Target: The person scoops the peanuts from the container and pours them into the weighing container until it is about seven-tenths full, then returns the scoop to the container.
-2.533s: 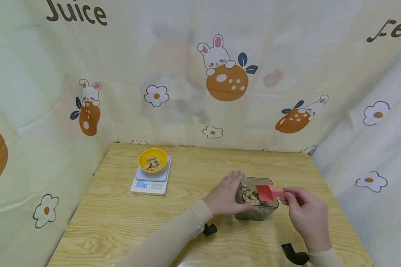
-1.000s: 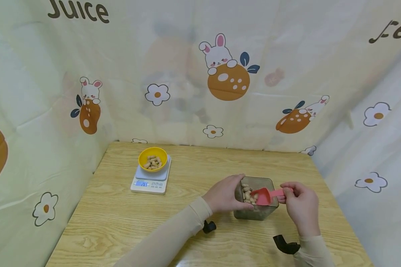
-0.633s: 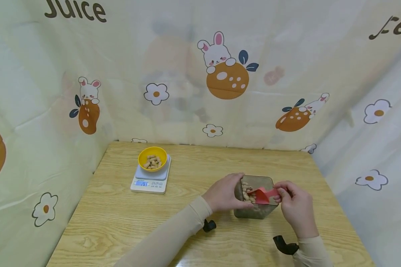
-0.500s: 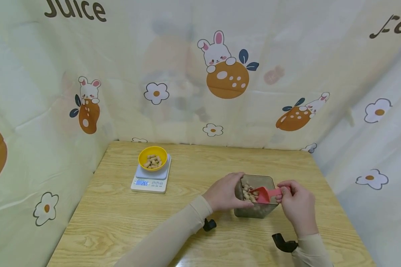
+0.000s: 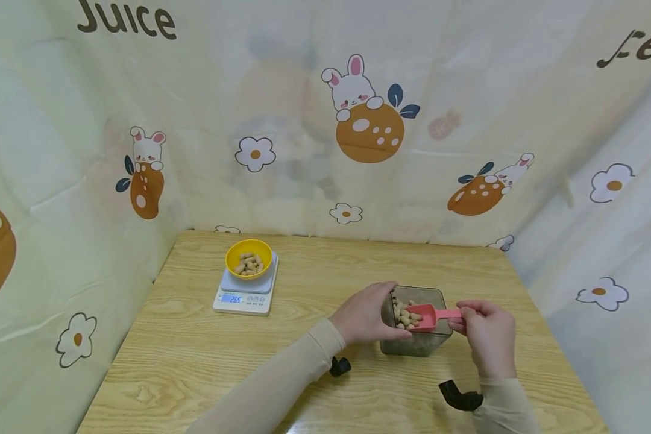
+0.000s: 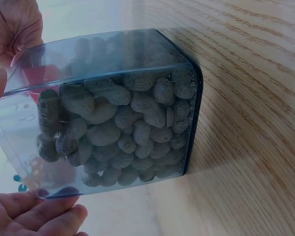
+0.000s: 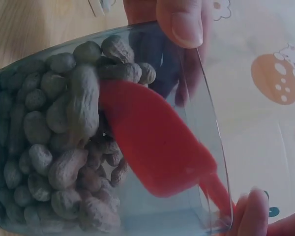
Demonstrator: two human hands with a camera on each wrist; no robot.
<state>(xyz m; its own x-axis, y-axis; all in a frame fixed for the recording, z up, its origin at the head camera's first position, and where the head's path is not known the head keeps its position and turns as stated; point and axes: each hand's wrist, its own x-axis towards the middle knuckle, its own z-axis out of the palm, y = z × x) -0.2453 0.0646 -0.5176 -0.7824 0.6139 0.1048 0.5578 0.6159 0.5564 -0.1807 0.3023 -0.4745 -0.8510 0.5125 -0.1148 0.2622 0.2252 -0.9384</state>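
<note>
Two hands are at one tub (image 5: 412, 345), which stands on the table (image 5: 195, 349) just off its middle toward three o'clock, twelve being the far edge in the head view. The left hand (image 5: 364, 316) grips the tub from its nine o'clock side, the thumb along the near rim at six, the fingers reaching the far corner near eleven. At three o'clock the right hand (image 5: 489, 337) pinches the handle of a red scoop (image 5: 425, 317) between thumb and fingers. The handle crosses the rim; the blade lies inside, pointing to nine o'clock, its front end against the peanuts (image 5: 405, 318) in that half of the tub. How many sit on the blade cannot be told, though the right wrist view shows one lying across its tip. At ten o'clock from the tub, and well apart from it, a yellow bowl (image 5: 249, 245) sits upright on a white scale (image 5: 252, 308) with a small heap of peanuts in it. The scale's lit display, at its seven o'clock corner, shows 265; any decimal point is too small to make out. Beige sleeves (image 5: 282, 380) cover both forearms. Printed cloth (image 5: 304, 90) with rabbits and flowers hangs at nine, twelve and three o'clock.
</note>
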